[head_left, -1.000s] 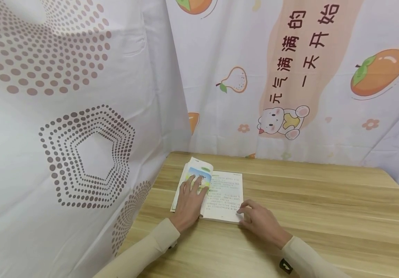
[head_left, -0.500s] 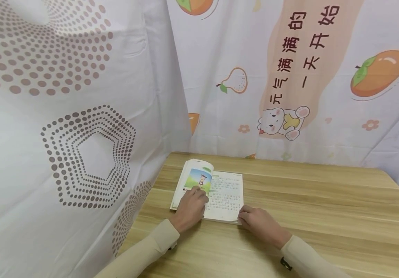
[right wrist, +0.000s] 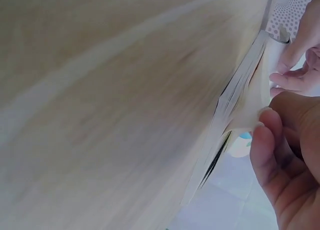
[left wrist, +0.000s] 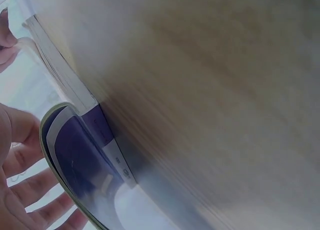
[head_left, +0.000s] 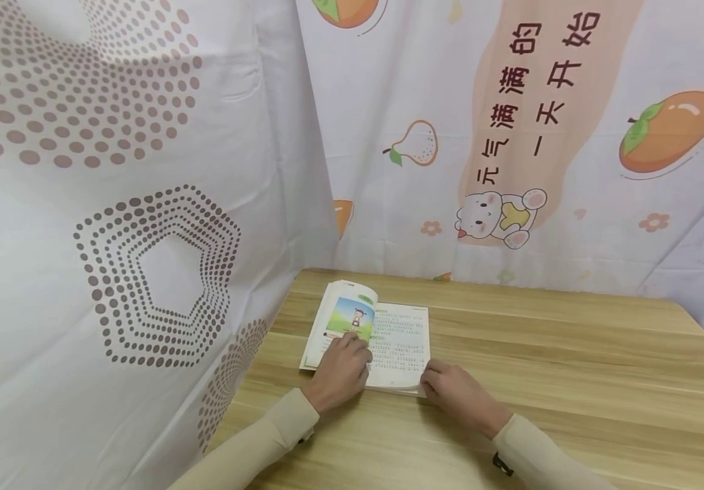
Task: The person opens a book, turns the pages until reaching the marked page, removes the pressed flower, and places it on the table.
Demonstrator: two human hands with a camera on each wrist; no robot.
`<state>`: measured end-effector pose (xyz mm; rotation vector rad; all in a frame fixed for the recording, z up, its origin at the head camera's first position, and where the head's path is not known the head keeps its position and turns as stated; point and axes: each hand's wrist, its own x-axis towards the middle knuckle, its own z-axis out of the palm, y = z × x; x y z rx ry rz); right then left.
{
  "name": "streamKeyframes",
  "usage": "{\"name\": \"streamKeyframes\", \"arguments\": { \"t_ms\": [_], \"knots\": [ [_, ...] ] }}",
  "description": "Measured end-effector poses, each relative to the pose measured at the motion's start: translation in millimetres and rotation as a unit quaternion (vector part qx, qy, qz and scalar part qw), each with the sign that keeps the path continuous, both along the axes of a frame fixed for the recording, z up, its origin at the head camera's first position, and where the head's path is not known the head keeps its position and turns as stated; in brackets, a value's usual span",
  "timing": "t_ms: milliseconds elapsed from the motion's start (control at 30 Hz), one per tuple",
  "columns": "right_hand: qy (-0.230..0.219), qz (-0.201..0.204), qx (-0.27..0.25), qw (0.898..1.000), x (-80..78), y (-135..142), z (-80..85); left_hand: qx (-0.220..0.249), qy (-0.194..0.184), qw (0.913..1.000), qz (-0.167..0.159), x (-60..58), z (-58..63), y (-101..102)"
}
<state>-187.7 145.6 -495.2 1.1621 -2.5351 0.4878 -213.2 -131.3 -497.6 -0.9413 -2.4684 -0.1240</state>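
Note:
An open book [head_left: 397, 333] lies on the wooden table, with a coloured picture of a child on its left page and printed text on its right page. My left hand [head_left: 341, 371] rests on the lower part of the left page by the fold; the left wrist view shows its fingers [left wrist: 37, 187] spread over the page, and the purple-and-white spine [left wrist: 107, 140] faces the camera. At the lower right corner, my right hand [head_left: 459, 396] pinches a page [right wrist: 250, 112] between thumb and fingertips, lifting it slightly off the pages beneath.
The wood-grain table [head_left: 548, 354] extends to the right of the book. A white curtain with dot patterns [head_left: 156, 272] hangs along the left side. Another curtain, printed with fruit and characters [head_left: 438, 204], hangs behind the table.
My left hand has drawn down from the picture to the lower page near the fold. My right hand's fingers have come together on the right page's corner, which is now pinched.

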Motion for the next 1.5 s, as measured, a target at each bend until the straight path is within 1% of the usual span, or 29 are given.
{"name": "streamKeyframes", "arguments": {
  "t_ms": [67, 167, 267, 367, 500, 600, 800, 900, 1000, 1067, 1133, 1233, 1333, 1433, 1500],
  "knots": [
    [0.001, -0.002, -0.005, 1.0, -0.5, 0, -0.1, 0.0, -0.006, 1.0, -0.001, 0.1, -0.4, 1],
    [0.001, -0.008, -0.01, 1.0, -1.4, 1, -0.2, -0.005, -0.025, 0.9997, 0.005, 1.4, 0.2, 2],
    [0.007, -0.016, -0.02, 1.0, -1.7, 1, 0.5, -0.02, -0.043, 0.9987, 0.018, 3.2, 2.2, 3],
    [0.019, -0.03, -0.031, 0.999, -1.3, 2, 1.9, -0.04, -0.05, 0.9977, 0.025, 3.9, 4.0, 4],
    [0.033, -0.039, -0.054, 0.997, -0.7, 3, 4.5, -0.048, -0.044, 0.9976, 0.023, 2.9, 3.4, 5],
    [0.042, -0.042, -0.087, 0.994, -0.4, 2, 5.6, -0.048, -0.037, 0.998, 0.019, 2.1, 2.1, 5],
    [0.075, -0.046, -0.173, 0.981, -1.4, 1, 6.4, -0.036, -0.026, 0.9989, 0.016, 2.2, 1.5, 5],
    [0.079, -0.048, -0.189, 0.978, -1.8, 1, 8.1, -0.025, -0.004, 0.9995, 0.02, 0.8, 1.7, 5],
    [0.06, -0.057, -0.176, 0.981, -1.1, 2, 8.5, -0.014, 0.039, 0.9988, 0.028, -1.8, 2.1, 5],
    [0.032, -0.066, -0.159, 0.984, -0.1, 3, 7.4, -0.001, 0.066, 0.9972, 0.034, -3.3, 2.6, 6],
    [0.004, -0.077, -0.134, 0.988, 0.9, 3, 5.3, 0.015, 0.083, 0.9958, 0.037, -4.8, 2.8, 6],
    [-0.023, -0.088, -0.092, 0.992, 1.7, 4, 1.1, 0.036, 0.085, 0.9948, 0.044, -6.0, 3.3, 5],
    [-0.034, -0.092, -0.057, 0.994, 2.5, 5, -2.3, 0.048, 0.081, 0.9946, 0.043, -6.4, 3.3, 5],
    [-0.044, -0.093, -0.034, 0.994, 3.7, 6, -3.6, 0.055, 0.081, 0.9942, 0.046, -6.5, 2.4, 5],
    [-0.052, -0.092, -0.023, 0.994, 4.1, 7, -3.7, 0.055, 0.08, 0.9939, 0.053, -6.7, 1.6, 5]
  ]
}}
